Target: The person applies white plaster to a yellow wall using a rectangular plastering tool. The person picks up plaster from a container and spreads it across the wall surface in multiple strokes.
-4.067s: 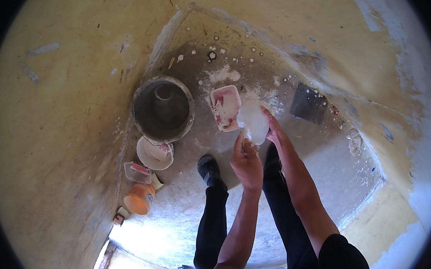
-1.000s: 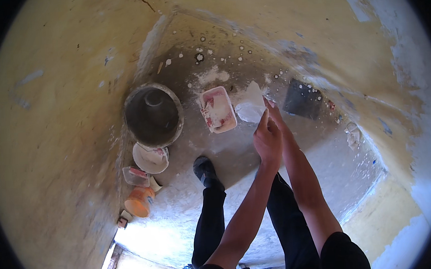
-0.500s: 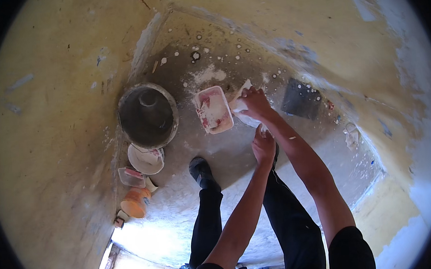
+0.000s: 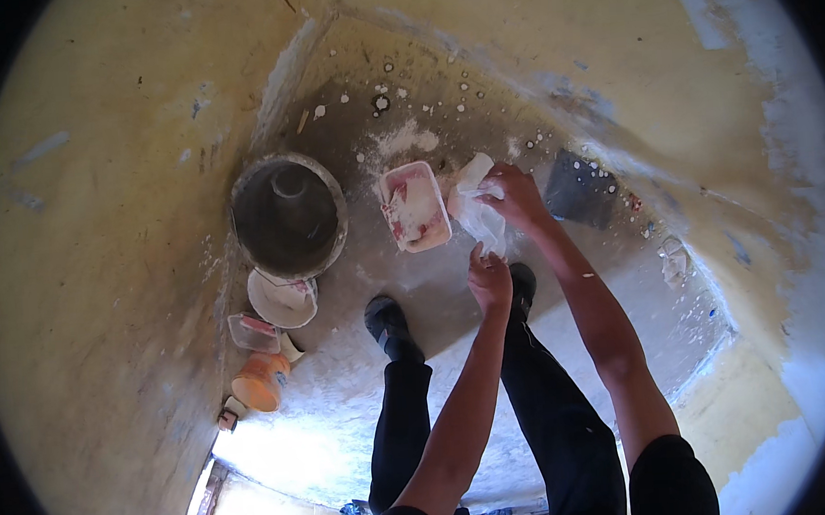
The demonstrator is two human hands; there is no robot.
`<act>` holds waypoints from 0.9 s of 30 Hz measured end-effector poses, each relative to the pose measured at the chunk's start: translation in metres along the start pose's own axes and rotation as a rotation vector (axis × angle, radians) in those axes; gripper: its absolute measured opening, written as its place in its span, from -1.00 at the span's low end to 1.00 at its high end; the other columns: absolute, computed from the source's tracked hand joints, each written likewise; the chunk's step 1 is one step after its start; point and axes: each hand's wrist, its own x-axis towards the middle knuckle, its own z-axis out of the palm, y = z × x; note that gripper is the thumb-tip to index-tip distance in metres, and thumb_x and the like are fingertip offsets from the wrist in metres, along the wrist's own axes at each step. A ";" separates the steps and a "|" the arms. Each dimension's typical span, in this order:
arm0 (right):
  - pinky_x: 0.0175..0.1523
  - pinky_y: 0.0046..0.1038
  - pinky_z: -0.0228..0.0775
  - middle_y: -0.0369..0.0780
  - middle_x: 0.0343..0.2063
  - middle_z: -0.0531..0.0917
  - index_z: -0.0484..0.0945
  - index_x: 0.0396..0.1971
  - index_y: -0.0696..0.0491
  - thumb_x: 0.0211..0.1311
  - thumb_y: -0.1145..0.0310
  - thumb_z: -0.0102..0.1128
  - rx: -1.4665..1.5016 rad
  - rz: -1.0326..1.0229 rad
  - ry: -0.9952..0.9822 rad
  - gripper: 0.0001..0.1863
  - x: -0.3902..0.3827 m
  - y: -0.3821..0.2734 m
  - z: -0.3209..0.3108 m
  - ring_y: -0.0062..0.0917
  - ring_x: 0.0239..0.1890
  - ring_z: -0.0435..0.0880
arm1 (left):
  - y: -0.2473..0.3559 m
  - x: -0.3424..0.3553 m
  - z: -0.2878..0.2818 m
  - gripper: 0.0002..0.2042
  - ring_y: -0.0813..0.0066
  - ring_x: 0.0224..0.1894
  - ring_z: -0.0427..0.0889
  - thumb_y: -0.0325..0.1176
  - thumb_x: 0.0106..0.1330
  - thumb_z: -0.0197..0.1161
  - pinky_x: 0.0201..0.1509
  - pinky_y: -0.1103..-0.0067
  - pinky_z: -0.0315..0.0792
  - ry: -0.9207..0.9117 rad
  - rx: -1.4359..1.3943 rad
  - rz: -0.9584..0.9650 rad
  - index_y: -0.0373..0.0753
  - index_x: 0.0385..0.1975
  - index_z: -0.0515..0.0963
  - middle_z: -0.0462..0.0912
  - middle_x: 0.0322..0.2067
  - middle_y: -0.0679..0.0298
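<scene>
"Where's the bag?"

"The pale bag (image 4: 479, 217) is up in both hands, over the middle of the floor (image 4: 366, 265), just right of the tub (image 4: 441, 202). I can't tell whether the two touch."

"And the fingers?"

"On the right hand (image 4: 517, 200) they're pinching the bag's right side. On the left hand (image 4: 489, 279) they're pinching its near end, where it narrows."

"What's in the tub?"

"White powder, with reddish patches showing on the inside. More powder (image 4: 407, 138) is scattered beyond it, and pale spots dot the floor toward its far corner."

"Along the left edge of the floor?"

"A big grey basin (image 4: 311, 228) farthest off, then a white bowl (image 4: 283, 308) just beside it. Nearer the person come a clear box (image 4: 252, 332) with something reddish in it and an orange bucket (image 4: 256, 388), which looks tilted."

"The right edge?"

"A dark sheet (image 4: 577, 191) lies near it, speckled white, and closer in there's something pale and crumpled, too small to make out."

"Feet?"

"Left shoe (image 4: 388, 318) below the tub, right shoe (image 4: 523, 286) partly behind the left hand's side."
</scene>
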 end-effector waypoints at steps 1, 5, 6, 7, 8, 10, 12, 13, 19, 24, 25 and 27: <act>-0.01 -0.23 0.48 -0.26 -0.21 0.63 0.68 -0.31 0.03 0.01 0.22 0.43 0.178 -0.009 0.042 -0.72 -0.002 0.003 -0.007 -0.26 -0.11 0.63 | 0.002 0.000 -0.002 -0.66 0.34 -0.32 0.75 -0.45 0.37 0.06 -0.27 0.49 0.57 0.002 -0.001 0.003 -0.40 0.11 0.42 0.69 -0.33 0.03; -0.06 -0.35 0.47 -0.17 -0.26 0.62 0.61 -0.29 0.12 0.05 0.33 0.45 0.470 -0.001 0.152 -0.73 -0.009 0.013 -0.033 -0.31 -0.16 0.64 | 0.023 -0.013 -0.006 -0.71 0.21 -0.33 0.74 -0.42 0.39 0.08 -0.22 0.40 0.56 0.162 -0.118 0.026 -0.43 0.04 0.44 0.69 -0.31 -0.07; -0.06 -0.35 0.47 -0.17 -0.26 0.62 0.61 -0.29 0.12 0.05 0.33 0.45 0.466 0.006 0.155 -0.73 -0.011 0.015 -0.039 -0.31 -0.16 0.64 | 0.033 -0.017 -0.006 -0.72 0.21 -0.33 0.74 -0.42 0.40 0.07 -0.24 0.41 0.56 0.217 -0.136 0.043 -0.44 0.02 0.44 0.69 -0.30 -0.08; -0.07 -0.37 0.47 -0.16 -0.27 0.62 0.60 -0.30 0.13 0.06 0.35 0.45 0.474 -0.005 0.190 -0.73 -0.010 0.011 -0.042 -0.32 -0.19 0.63 | 0.035 -0.016 -0.008 -0.72 0.21 -0.33 0.74 -0.42 0.40 0.07 -0.24 0.41 0.56 0.223 -0.137 0.045 -0.44 0.02 0.44 0.69 -0.30 -0.08; -0.09 -0.40 0.47 -0.15 -0.28 0.61 0.58 -0.31 0.15 0.06 0.37 0.46 0.483 -0.014 0.226 -0.74 -0.010 0.007 -0.044 -0.34 -0.21 0.63 | 0.038 -0.014 -0.010 -0.72 0.27 -0.33 0.74 -0.44 0.41 0.06 -0.25 0.46 0.57 0.273 -0.154 0.141 -0.46 0.03 0.43 0.69 -0.31 -0.04; -0.10 -0.40 0.47 -0.15 -0.28 0.60 0.58 -0.30 0.16 0.06 0.38 0.46 0.501 -0.005 0.246 -0.73 -0.014 0.005 -0.048 -0.34 -0.23 0.63 | 0.046 -0.012 -0.011 -0.73 0.33 -0.34 0.74 -0.46 0.42 0.04 -0.26 0.52 0.58 0.323 -0.169 0.238 -0.47 0.04 0.42 0.69 -0.31 -0.01; -0.11 -0.40 0.48 -0.15 -0.28 0.60 0.57 -0.30 0.16 0.06 0.39 0.46 0.518 0.008 0.269 -0.73 -0.022 0.009 -0.051 -0.35 -0.25 0.63 | 0.055 -0.013 -0.010 -0.74 0.32 -0.32 0.74 -0.44 0.41 0.06 -0.24 0.49 0.58 0.258 -0.205 0.236 -0.46 0.00 0.46 0.69 -0.25 -0.06; -0.12 -0.38 0.48 -0.14 -0.28 0.60 0.57 -0.29 0.16 0.07 0.36 0.45 0.481 0.024 0.293 -0.72 -0.024 0.010 -0.051 -0.33 -0.25 0.63 | 0.052 -0.010 -0.011 -0.74 0.32 -0.32 0.74 -0.44 0.41 0.06 -0.24 0.49 0.58 0.265 -0.205 0.240 -0.46 0.00 0.46 0.69 -0.25 -0.06; -0.11 -0.25 0.48 -0.14 -0.26 0.59 0.60 -0.26 0.09 0.10 0.18 0.42 0.169 0.138 0.265 -0.67 -0.052 0.010 -0.027 -0.22 -0.18 0.63 | 0.049 0.003 -0.024 -0.67 0.19 -0.23 0.73 -0.26 0.35 0.21 -0.15 0.37 0.57 0.049 0.199 0.026 -0.41 -0.06 0.52 0.66 -0.12 -0.07; -0.04 -0.20 0.46 -0.17 -0.16 0.57 0.61 -0.23 0.02 0.08 0.10 0.42 0.114 0.183 0.266 -0.64 -0.046 -0.018 -0.017 -0.22 -0.07 0.60 | -0.022 0.106 -0.090 -0.59 -0.02 -0.24 0.68 -0.13 0.32 0.24 -0.16 0.24 0.55 0.660 0.422 0.282 -0.39 -0.06 0.53 0.67 -0.26 -0.06; -0.01 -0.19 0.44 -0.15 -0.14 0.56 0.59 -0.18 0.03 0.07 0.11 0.43 0.137 0.189 0.294 -0.60 -0.039 -0.029 -0.011 -0.20 -0.06 0.58 | -0.031 0.126 -0.110 -0.62 -0.02 -0.25 0.67 -0.15 0.32 0.24 -0.16 0.25 0.55 0.786 0.544 0.402 -0.38 -0.09 0.54 0.66 -0.26 -0.05; 0.03 -0.17 0.41 -0.13 -0.11 0.55 0.57 -0.14 0.04 0.06 0.12 0.45 0.143 0.221 0.323 -0.57 -0.040 -0.037 -0.001 -0.18 -0.04 0.57 | -0.030 0.142 -0.118 -0.66 -0.02 -0.27 0.66 -0.18 0.32 0.23 -0.17 0.25 0.54 0.877 0.670 0.523 -0.37 -0.13 0.55 0.65 -0.26 -0.05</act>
